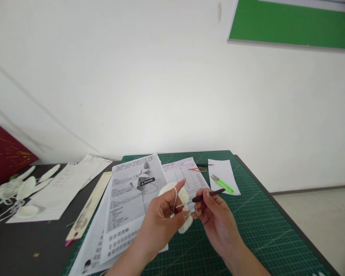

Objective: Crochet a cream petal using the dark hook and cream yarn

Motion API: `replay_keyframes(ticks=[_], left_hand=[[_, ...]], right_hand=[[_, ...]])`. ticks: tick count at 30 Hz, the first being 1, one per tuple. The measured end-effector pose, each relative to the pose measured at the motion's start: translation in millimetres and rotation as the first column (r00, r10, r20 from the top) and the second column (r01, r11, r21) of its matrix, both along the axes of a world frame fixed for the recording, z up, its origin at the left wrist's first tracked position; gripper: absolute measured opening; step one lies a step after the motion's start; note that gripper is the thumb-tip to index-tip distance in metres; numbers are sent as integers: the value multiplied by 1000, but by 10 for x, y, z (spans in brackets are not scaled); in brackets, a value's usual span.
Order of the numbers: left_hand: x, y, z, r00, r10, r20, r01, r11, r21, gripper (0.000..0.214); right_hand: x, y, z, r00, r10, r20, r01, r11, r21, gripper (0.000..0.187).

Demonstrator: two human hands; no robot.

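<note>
My left hand [163, 218] pinches a white crocheted piece [185, 226] between thumb and fingers, its index finger raised with white yarn [175, 199] looped over it. In my right hand [215, 218] is a crochet hook with a dark brown handle [208, 195], gripped between thumb and fingers. The hook's tip points toward the crocheted piece, but I cannot tell whether it sits in a stitch. Both hands are close together above the green cutting mat [261, 226]. Part of the white piece is hidden behind the left fingers.
Printed pattern sheets [123, 214] lie at the left, a printed table sheet [178, 172] behind my hands. Green thread snips [224, 184] rest on white paper [232, 178]. White crocheted petals [27, 188] lie at far left, near a bookmark [89, 211]. A white wall [172, 96] stands behind.
</note>
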State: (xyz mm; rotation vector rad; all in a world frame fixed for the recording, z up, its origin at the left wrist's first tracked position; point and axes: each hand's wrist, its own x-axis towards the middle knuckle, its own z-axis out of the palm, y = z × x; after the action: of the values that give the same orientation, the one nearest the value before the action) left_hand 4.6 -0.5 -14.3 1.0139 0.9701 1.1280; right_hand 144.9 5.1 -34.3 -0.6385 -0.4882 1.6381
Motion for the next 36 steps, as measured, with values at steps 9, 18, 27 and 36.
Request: replay_keyframes(ticks=[9, 18, 27, 36], left_hand=[[-29, -34, 172, 987, -31, -160, 40, 998, 54, 7], [-22, -64, 258, 941, -16, -338, 50, 994, 93, 19], [2, -152, 272, 854, 116, -507, -25, 983, 184, 18], [22, -181, 259, 818, 200, -539, -74, 966, 247, 20]], right_hand=[[87, -48, 38, 981, -80, 174, 47, 982, 185, 19], [181, -16, 1, 947, -176, 267, 60, 918, 393, 16], [223, -67, 5, 909, -263, 323, 52, 842, 537, 17], [236, -109, -36, 873, -357, 332, 79, 776, 626, 16]])
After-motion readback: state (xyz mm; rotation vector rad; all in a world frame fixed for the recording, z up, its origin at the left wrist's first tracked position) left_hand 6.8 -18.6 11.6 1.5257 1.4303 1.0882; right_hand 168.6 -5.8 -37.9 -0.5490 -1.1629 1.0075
